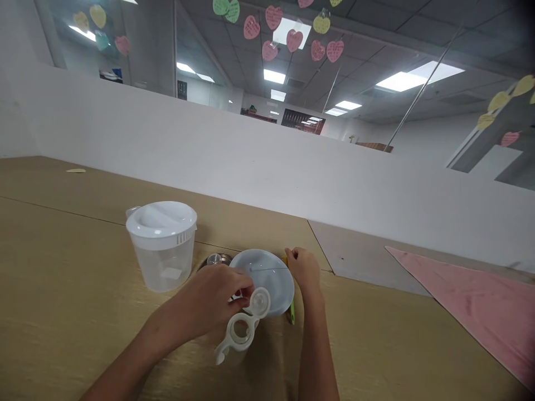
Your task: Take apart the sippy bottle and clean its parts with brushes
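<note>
My left hand (223, 292) has its thumb and fingers closed beside the raised round cap of a translucent plastic bottle (241, 329), seen from above with its neck uncovered. What lies between those fingers is mostly hidden; a small white bit shows. Just behind is a tilted white bowl (273, 278), its hollow turned toward me. At the bowl's right rim my right hand (305, 270) is curled with fingertips pinched; whatever they hold cannot be made out. A slim green-ended object (292, 313) pokes out below the bowl, and a bit of yellow shows by the right fingers.
A clear pitcher with a white lid (161, 245) stands left of the bowl. Partly behind my left hand is a dark metal dish (225, 258) with a small clear piece (214, 259). Pink cloth (468, 301) lies at right. A white wall (251, 161) bounds the wooden table (75, 267).
</note>
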A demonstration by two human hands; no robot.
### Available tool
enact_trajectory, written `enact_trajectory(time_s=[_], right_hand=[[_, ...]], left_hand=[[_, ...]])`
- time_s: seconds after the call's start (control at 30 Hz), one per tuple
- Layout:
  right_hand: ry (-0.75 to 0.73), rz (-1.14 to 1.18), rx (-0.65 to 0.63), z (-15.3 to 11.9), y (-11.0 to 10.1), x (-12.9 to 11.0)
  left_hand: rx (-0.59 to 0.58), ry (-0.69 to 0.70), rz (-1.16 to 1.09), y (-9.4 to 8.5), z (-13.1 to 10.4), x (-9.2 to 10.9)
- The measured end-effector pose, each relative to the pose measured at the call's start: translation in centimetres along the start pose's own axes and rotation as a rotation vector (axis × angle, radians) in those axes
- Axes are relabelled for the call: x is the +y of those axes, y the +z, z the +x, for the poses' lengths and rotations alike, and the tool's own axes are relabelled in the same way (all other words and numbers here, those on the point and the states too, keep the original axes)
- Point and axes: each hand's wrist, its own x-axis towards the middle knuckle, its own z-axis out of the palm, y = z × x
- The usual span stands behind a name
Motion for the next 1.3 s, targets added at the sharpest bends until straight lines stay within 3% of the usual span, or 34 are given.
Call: enact_trajectory(time_s=[0.13, 0.2, 0.27, 0.33, 0.37, 0.43, 0.57, 0.7, 0.8, 0.9, 1.1, 1.3], right_hand=[[-0.015, 0.029, -0.055, -1.1, -1.4, -0.4], [-0.145, 0.243, -0.107, -2.6, -3.2, -1.3], [-0.301, 0.557, -0.297, -4.5, -5.1, -2.5], [-0.455, 0.629, -0.500, -6.4, -6.6, -3.8], [-0.535, 0.593, -0.533, -7.1, -7.1, -4.3], [-0.597, 0.521, -0.440, -8.1, -7.4, -5.0], [-0.508, 0.396, -0.247, -7.5, -6.3, -4.9], [-0.344, 0.310, -0.085, -5.5, -4.9, -3.9], [-0.326, 0.270, -0.048, -3.9, -3.5, -3.3], [-0.347, 0.255, -0.054, -2.6, -1.7, -2.7], [-0.334, 0.099, -0.150, -1.2, 1.2, -0.9], [-0.325, -0.153, -0.201, -1.0, 3.3, -0.9]], left_hand=[[0.040, 0.018, 0.032, 0.0, 0.2, -0.3], [0.057, 0.017, 0.037, 0.0, 0.2, -0.4], [0.073, 0.010, 0.036, 0.0, 0.3, -0.4], [0.080, 0.006, 0.027, 0.0, 0.6, -0.6], [0.078, 0.010, 0.023, 0.0, 0.8, -0.8], [0.085, 0.015, 0.015, 0.4, 1.3, -1.4], [0.233, -0.026, -0.102, 2.9, 1.1, -3.7], [0.418, -0.047, -0.435, 8.9, -2.5, -6.2], [0.363, 0.011, -0.639, 14.0, -5.4, -7.6], [0.306, 0.085, -0.764, 17.4, -6.4, -8.5], [0.320, 0.124, -0.846, 19.4, -4.8, -9.1], [0.308, -0.009, -0.841, 20.0, -3.4, -8.5]])
